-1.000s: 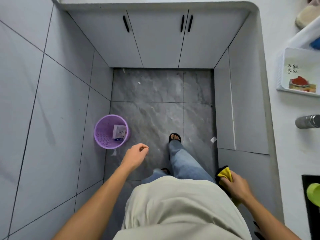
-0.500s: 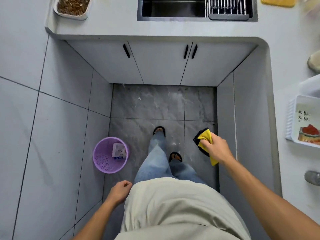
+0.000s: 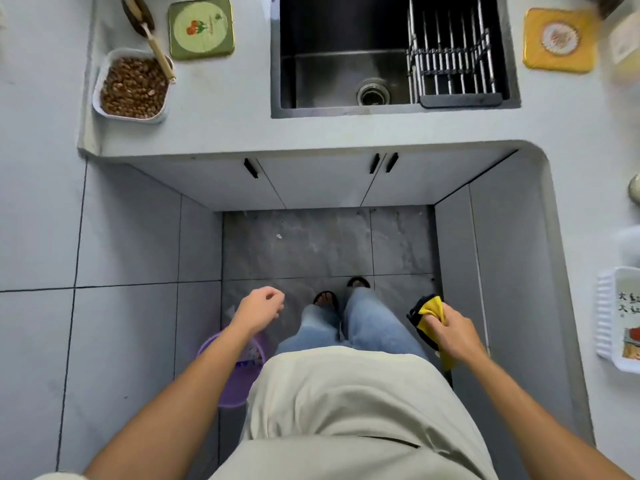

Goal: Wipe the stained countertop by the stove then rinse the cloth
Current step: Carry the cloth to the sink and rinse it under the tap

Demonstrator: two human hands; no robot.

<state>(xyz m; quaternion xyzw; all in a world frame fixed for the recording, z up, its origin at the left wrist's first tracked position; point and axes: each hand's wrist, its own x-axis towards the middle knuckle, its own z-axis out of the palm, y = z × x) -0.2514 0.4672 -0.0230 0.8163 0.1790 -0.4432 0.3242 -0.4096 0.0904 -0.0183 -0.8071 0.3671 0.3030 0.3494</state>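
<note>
The right hand point(image 3: 453, 332) gripped the bunched yellow cloth point(image 3: 428, 315) at hip height, probably carrying it for rinsing. The left hand point(image 3: 258, 310) hung loosely curled, holding nothing. The sink point(image 3: 346, 81) lay ahead in the desk point(image 3: 221, 129).

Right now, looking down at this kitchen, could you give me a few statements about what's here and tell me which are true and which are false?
1. The right hand grips a yellow cloth. True.
2. The left hand holds a sponge. False: it holds nothing, its fingers loosely curled.
3. A dish rack sits in the right part of the sink. True.
4. The tray of nuts stands to the right of the sink. False: it stands on the counter to the left of the sink.
5. The purple basket stands on the counter. False: it stands on the floor, partly behind the left forearm.
</note>
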